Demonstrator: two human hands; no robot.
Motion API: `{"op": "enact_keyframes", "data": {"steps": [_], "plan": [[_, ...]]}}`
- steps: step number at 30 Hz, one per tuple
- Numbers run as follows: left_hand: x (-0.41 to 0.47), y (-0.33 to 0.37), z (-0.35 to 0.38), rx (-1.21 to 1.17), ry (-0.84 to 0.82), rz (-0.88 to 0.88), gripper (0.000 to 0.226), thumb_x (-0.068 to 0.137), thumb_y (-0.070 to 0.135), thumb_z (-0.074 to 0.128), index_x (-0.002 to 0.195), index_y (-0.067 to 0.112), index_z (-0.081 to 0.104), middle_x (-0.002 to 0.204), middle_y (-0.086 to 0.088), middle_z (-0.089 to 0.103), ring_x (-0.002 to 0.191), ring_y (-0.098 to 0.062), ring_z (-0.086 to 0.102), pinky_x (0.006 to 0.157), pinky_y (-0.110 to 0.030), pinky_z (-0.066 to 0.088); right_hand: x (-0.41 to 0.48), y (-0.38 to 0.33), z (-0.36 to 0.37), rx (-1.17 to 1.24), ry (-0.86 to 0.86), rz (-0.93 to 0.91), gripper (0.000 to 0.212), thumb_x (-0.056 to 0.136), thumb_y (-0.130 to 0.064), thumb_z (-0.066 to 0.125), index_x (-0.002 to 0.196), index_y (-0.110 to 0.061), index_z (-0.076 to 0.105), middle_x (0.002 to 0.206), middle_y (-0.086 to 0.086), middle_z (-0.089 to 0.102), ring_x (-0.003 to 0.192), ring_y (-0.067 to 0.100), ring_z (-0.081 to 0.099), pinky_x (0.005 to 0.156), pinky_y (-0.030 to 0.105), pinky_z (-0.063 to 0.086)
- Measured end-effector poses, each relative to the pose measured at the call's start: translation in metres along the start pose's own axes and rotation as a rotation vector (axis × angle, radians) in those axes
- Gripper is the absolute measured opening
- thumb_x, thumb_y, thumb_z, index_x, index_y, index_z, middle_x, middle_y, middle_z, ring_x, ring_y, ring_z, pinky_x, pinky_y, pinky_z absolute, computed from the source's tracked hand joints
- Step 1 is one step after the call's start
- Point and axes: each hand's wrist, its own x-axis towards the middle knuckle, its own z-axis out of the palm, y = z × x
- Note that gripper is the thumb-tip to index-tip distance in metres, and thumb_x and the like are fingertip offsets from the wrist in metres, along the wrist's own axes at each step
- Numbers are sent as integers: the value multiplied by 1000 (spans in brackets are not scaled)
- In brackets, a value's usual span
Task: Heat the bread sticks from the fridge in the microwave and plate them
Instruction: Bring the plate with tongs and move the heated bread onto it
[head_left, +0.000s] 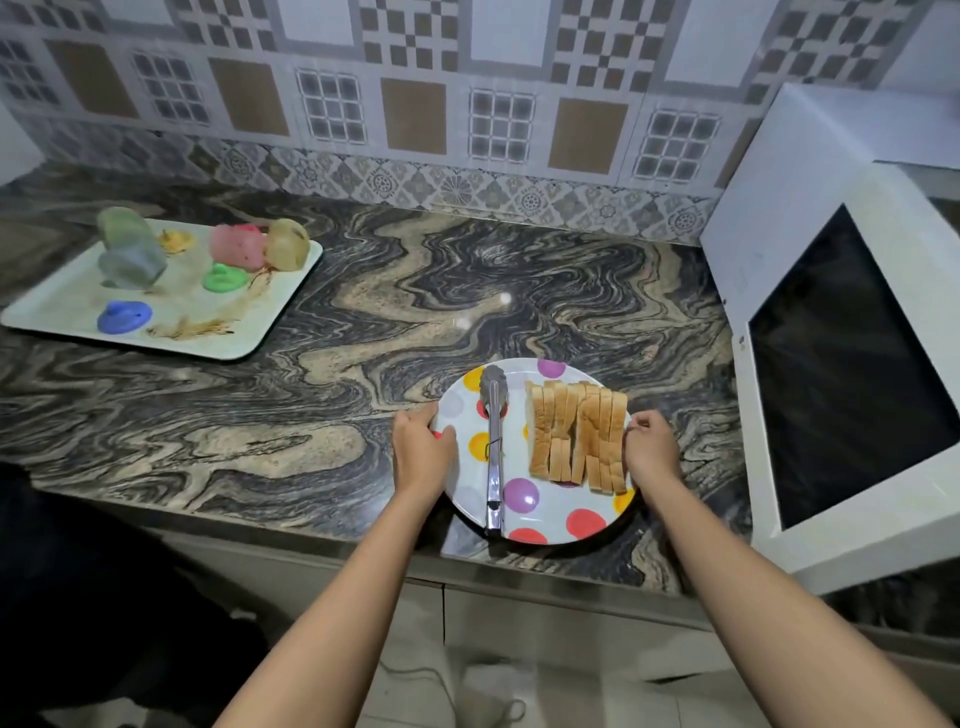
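A white plate (545, 512) with coloured dots sits on the marble counter near its front edge. Several bread sticks (576, 434) lie side by side on its right half. Metal tongs (493, 447) lie on its left half, pointing away from me. My left hand (422, 449) grips the plate's left rim, thumb on top. My right hand (649, 447) has its fingers curled at the plate's right rim, beside the bread. The white microwave (779, 291) stands at the right with its dark-windowed door (852, 374) swung open.
A pale tray (62, 306) at the back left carries several coloured cups and lids. The marble counter (363, 322) stretches between tray and plate. A patterned tile wall runs along the back. Below the counter edge are cabinet fronts.
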Motion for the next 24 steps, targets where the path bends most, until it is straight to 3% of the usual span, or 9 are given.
{"op": "enact_keyframes", "data": {"steps": [2, 6, 9, 12, 16, 19, 22, 24], "plan": [[-2, -1, 1, 4, 12, -13, 40, 88, 7, 56, 129, 8, 55, 115, -9, 42, 88, -11, 39, 77, -12, 27, 0, 5, -2, -11, 3, 4, 20, 91, 0, 36, 94, -5, 55, 95, 13, 56, 81, 27, 49, 60, 31, 34], [-6, -3, 2, 14, 28, 9, 46, 90, 10, 55, 136, 9, 48, 105, -5, 35, 86, -15, 39, 77, -16, 29, -2, 16, -1, -50, -16, -60, 29, 89, 0, 37, 98, -6, 63, 108, 17, 60, 98, 36, 55, 74, 36, 42], [-9, -4, 4, 35, 60, 34, 48, 91, 10, 52, 138, 9, 43, 101, -6, 35, 85, -18, 41, 78, -22, 33, -10, 17, -3, -84, -24, -101, 39, 90, 0, 37, 119, -9, 62, 132, 17, 50, 122, 34, 45, 96, 37, 41], [-17, -7, 6, 33, 78, 89, 46, 90, 4, 49, 135, 8, 48, 98, -6, 36, 85, -17, 40, 72, -14, 27, -21, 19, -10, -67, -38, -116, 45, 94, 2, 36, 135, -10, 50, 150, 11, 33, 139, 27, 29, 112, 37, 27], [-29, -14, 4, 8, 61, 98, 43, 91, 3, 47, 134, 6, 49, 109, -8, 44, 94, -15, 40, 70, -9, 25, -31, 31, -16, -25, -62, -149, 45, 91, 6, 39, 132, -8, 51, 139, 11, 43, 128, 30, 41, 100, 31, 37], [-35, -13, 1, -15, 39, 77, 41, 91, 4, 48, 133, 4, 49, 118, -11, 46, 100, -17, 43, 74, -12, 26, -35, 37, -19, -7, -63, -163, 41, 92, 2, 41, 128, -9, 55, 133, 13, 48, 119, 30, 47, 98, 36, 43], [-49, -11, -2, -12, 22, 44, 43, 89, 2, 49, 132, 1, 48, 127, -15, 46, 116, -26, 46, 87, -19, 30, -46, 44, -22, 6, -74, -181, 40, 92, -2, 40, 129, -10, 55, 129, 14, 51, 112, 28, 51, 96, 39, 47], [-60, -13, -3, -29, 13, 25, 43, 87, 0, 50, 130, 0, 50, 126, -17, 48, 119, -30, 47, 97, -27, 36, -56, 51, -26, 10, -107, -188, 43, 89, 0, 39, 127, -9, 57, 124, 14, 55, 105, 27, 54, 82, 31, 46]]}}
